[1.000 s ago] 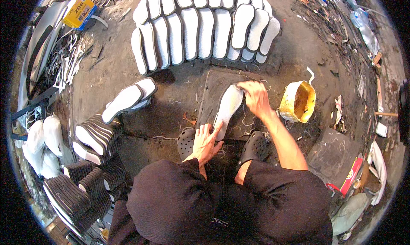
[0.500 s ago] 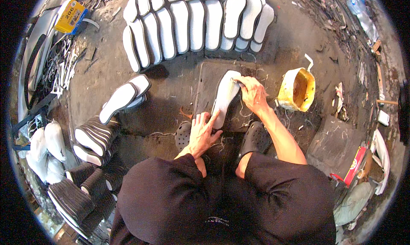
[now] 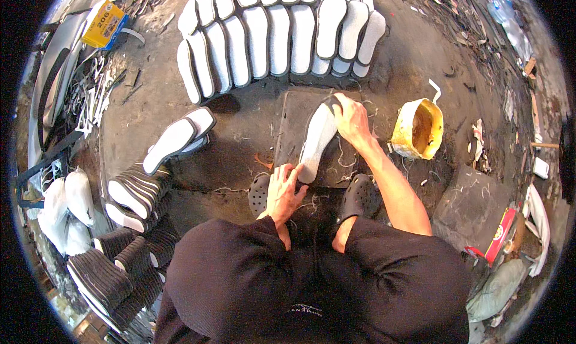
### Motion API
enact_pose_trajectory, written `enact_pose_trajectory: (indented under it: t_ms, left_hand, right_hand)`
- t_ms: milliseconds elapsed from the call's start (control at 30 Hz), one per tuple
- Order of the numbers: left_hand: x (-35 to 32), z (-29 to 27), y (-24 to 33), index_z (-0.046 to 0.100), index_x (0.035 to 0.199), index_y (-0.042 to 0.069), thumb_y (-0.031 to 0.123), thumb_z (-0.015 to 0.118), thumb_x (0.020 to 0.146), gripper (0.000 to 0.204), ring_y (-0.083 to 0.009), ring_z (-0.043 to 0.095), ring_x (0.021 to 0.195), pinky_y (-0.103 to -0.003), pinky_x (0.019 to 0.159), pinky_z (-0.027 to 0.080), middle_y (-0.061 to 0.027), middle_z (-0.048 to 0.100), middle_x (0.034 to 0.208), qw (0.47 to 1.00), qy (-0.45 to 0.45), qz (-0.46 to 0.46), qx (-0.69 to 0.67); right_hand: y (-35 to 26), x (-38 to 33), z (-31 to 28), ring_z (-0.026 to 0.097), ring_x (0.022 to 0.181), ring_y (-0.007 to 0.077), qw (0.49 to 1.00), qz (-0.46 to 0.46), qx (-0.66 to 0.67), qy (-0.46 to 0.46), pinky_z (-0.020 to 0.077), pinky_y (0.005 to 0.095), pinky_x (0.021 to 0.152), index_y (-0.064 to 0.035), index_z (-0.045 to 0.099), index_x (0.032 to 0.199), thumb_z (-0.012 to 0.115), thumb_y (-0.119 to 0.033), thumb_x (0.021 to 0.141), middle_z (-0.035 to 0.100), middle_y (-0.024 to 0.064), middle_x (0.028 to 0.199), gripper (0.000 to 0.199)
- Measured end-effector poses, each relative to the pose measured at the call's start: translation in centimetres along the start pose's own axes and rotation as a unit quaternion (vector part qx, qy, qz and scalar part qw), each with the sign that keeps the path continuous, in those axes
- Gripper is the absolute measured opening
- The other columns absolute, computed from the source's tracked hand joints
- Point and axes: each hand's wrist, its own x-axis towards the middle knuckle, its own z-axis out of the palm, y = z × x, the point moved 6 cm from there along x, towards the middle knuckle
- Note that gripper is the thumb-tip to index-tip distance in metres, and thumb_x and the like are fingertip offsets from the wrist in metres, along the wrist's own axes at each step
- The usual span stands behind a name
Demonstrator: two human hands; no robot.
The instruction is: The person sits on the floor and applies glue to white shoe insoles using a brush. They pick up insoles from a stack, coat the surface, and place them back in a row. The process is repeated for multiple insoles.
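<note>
A white-faced shoe sole [image 3: 318, 134] with a dark edge lies lengthwise in front of me on a dark flat board [image 3: 294, 107]. By its near end is my left hand [image 3: 283, 191], fingers stretched out, the fingertips at the sole's edge and the thumb apart. My right hand [image 3: 353, 123] is over the far end, its fingers bent and pressed together. A small dark patch shows at those fingertips; whether it is a held piece or the sole's edge is unclear. To the right stands a cut-down yellowish plastic container [image 3: 414, 128], brown and stained inside.
Rows of similar white soles [image 3: 279, 41] curve across the far floor. A few soles [image 3: 171, 143] overlap at the left, beside stacked soles [image 3: 135, 194] and dark bundles [image 3: 102, 278]. White bags [image 3: 78, 197], a yellow-blue box [image 3: 103, 25] and a red box [image 3: 499, 236] lie around the sides.
My right hand has shifted from the sole's right side up to its far tip, where a dark patch now shows. The left hand stays at the near end, its fingers drawn back slightly.
</note>
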Motion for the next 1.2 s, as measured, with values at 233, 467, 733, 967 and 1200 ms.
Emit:
enact_pose_trajectory:
  t_ms: [233,467,733,967,1200]
  left_hand:
    - [-0.8,-0.1,-0.5,0.062,0.153,0.014,0.028,0.088,0.089,0.071,-0.0354,0.059,0.114,-0.048,0.096,0.050,-0.0116,0.065,0.116,0.999,-0.001,-0.013,0.052]
    - [0.3,-1.0,-0.2,0.067,0.147,0.010,0.016,0.083,0.089,0.060,-0.0368,0.061,0.113,-0.048,0.103,0.051,-0.0135,0.067,0.113,0.997,-0.026,-0.013,-0.073]
    - [-1.0,-6.4,-3.6,0.070,0.125,0.004,-0.005,0.071,0.088,0.038,-0.0238,0.072,0.104,-0.037,0.096,0.058,-0.0112,0.074,0.115,0.935,0.201,-0.180,-0.229]
    - [0.9,-2.6,-0.9,0.057,0.149,0.004,0.015,0.091,0.082,0.076,-0.0358,0.064,0.120,-0.045,0.103,0.056,-0.0198,0.064,0.130,0.978,0.093,-0.072,-0.172]
    - [1.8,0.3,1.7,0.035,0.168,0.002,0.015,0.092,0.078,0.108,-0.0472,0.059,0.125,-0.053,0.110,0.052,-0.0281,0.053,0.137,0.990,0.041,-0.032,-0.130]
  right_hand:
    - [-7.4,-0.8,4.4,0.076,0.098,0.0356,0.922,-0.319,-0.064,-0.208,0.0609,0.0501,0.090,-0.0196,0.081,0.120,0.059,-0.018,0.098,0.079,0.0137,0.099,0.031]
    - [-2.9,-1.9,0.8,0.076,0.095,0.0349,0.980,-0.175,-0.080,-0.045,0.0575,0.0495,0.088,-0.0172,0.081,0.121,0.058,-0.014,0.098,0.079,0.0156,0.102,0.033]
    - [-9.3,-17.3,4.4,0.076,0.102,0.0282,0.952,-0.255,0.005,-0.169,0.0540,0.0450,0.094,-0.0143,0.075,0.123,0.066,-0.007,0.091,0.078,0.0095,0.103,0.034]
    - [4.7,-12.5,-8.6,0.072,0.113,0.0212,0.909,0.223,0.346,0.072,0.0561,0.0379,0.102,0.0012,0.073,0.131,0.069,-0.026,0.113,0.080,0.0095,0.124,0.034]
    - [10.7,-15.8,-17.7,0.071,0.116,0.0351,0.930,0.094,-0.341,0.102,0.0488,0.0492,0.103,-0.0047,0.069,0.146,0.059,-0.021,0.114,0.074,0.0158,0.127,0.037]
